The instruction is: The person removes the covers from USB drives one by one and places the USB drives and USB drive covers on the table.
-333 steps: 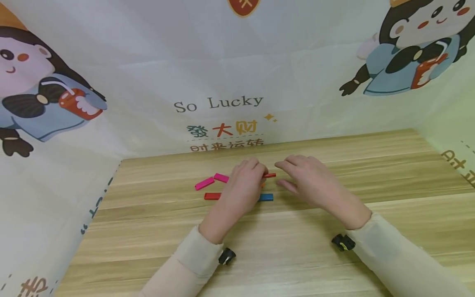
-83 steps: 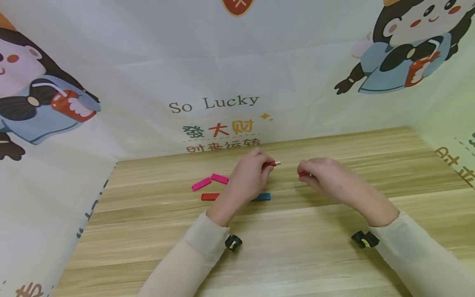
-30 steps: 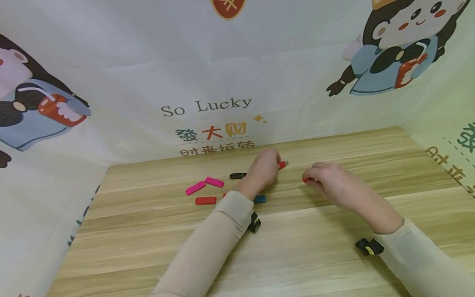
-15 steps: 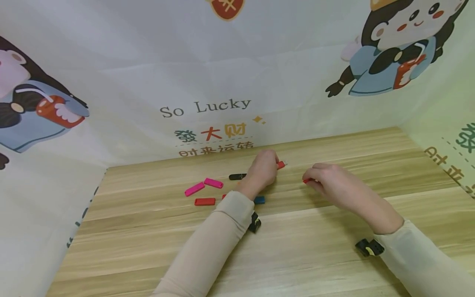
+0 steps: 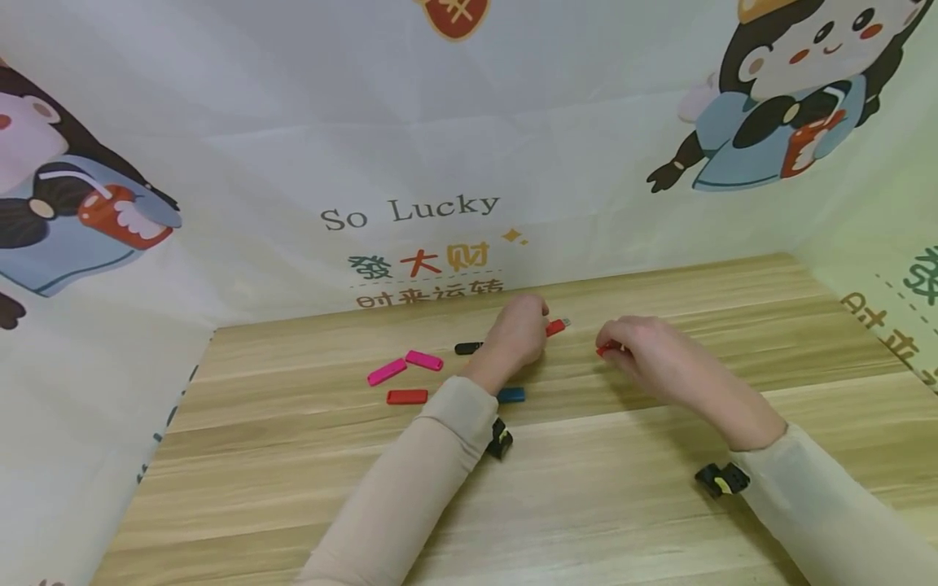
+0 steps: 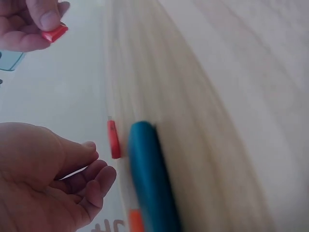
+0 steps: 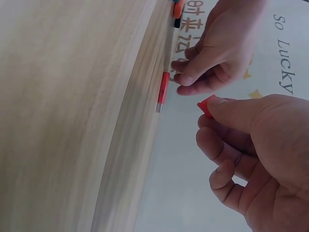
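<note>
A red USB stick [image 5: 557,327] with its metal plug bare lies on the table, seen whole in the right wrist view. Just beside it is my left hand [image 5: 516,330], apart from the stick, its fingers loosely bent around nothing [image 6: 58,179]. Between thumb and index finger my right hand [image 5: 648,350] pinches a small red cap [image 7: 206,105] above the table. Left of the left hand lie a black USB stick [image 5: 467,347], two pink sticks [image 5: 387,372], a red stick [image 5: 407,397] and a blue stick [image 5: 511,395]. Something orange [image 6: 136,221] shows only in part.
The wooden table [image 5: 586,505] meets a printed white cloth [image 5: 586,163] along its back and both sides. Each wrist wears a black camera [image 5: 721,480]. The left forearm hides part of the row of sticks.
Between the earlier frames, the red cap came off the stick into my right hand. My left hand moved right and released the stick onto the table. In the last half second the right hand rose slightly.
</note>
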Demonstrator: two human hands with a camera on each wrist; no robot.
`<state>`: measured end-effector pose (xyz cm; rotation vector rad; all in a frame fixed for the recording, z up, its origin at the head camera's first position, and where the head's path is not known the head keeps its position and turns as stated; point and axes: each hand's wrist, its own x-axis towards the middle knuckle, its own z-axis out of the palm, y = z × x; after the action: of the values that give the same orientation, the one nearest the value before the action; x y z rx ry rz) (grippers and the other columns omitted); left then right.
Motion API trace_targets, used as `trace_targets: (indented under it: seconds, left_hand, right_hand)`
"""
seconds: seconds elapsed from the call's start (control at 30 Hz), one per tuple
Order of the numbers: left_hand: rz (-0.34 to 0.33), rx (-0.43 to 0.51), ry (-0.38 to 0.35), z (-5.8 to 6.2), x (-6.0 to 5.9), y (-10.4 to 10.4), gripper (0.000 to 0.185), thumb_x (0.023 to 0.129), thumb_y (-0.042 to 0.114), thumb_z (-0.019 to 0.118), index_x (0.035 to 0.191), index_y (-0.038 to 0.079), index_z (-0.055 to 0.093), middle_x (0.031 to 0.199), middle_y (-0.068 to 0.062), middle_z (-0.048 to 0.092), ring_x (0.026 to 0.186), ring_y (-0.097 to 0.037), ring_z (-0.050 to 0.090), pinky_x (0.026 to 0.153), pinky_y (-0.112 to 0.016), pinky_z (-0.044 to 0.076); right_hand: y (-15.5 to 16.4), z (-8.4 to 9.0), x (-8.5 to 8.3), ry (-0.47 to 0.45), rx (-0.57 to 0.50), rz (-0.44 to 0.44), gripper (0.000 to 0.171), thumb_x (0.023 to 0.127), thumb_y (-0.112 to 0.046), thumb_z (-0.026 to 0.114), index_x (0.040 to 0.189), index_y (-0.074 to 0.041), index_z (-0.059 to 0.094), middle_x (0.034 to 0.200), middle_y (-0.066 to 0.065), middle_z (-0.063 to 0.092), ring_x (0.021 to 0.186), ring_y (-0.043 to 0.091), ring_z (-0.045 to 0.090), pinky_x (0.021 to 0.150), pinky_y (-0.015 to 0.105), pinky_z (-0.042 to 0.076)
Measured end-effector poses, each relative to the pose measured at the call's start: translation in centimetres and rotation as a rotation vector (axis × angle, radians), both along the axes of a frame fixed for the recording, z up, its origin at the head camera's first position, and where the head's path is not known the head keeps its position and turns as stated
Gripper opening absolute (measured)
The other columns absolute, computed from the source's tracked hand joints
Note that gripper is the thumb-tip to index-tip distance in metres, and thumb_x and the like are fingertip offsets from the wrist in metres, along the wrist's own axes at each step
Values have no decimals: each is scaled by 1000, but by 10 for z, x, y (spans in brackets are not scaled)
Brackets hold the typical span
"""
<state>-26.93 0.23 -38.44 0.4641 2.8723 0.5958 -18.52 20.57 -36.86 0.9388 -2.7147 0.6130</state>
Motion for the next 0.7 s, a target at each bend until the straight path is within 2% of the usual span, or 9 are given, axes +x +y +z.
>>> trace_targets:
  seconds: [0.17,0.4,0.57,0.7]
  left_hand:
    - [-17,-1,25,7,5,-8,28,112,13,54,134,3,68,132,-8,69,121,-21,64,103,-32,52]
    - [-16,53,79,14,16,-22,26,111,14,56,131,2,69,131,-9,68,123,-23,63,104,-37,52]
    - [-38,47,145,18,24,-32,24,110,13,56,127,2,70,128,-10,68,122,-24,63,105,-38,52]
    - [-49,47,167,21,31,-41,23,110,12,57,126,2,70,128,-10,68,122,-25,63,106,-39,52]
  right_hand:
    - [-4,2,-8,-48,-5,-25,8,94,3,78,100,-2,76,93,6,75,83,22,71,76,42,60]
    - [-9,1,-21,-85,-6,-40,2,96,2,74,97,0,76,90,5,74,81,20,67,75,42,58]
    - [-12,-2,-29,-124,-6,-53,3,97,2,72,98,1,75,89,6,73,81,20,67,76,42,58]
    - [-14,-3,-34,-173,-13,-78,7,98,3,71,100,-1,76,90,5,73,83,21,67,78,43,58]
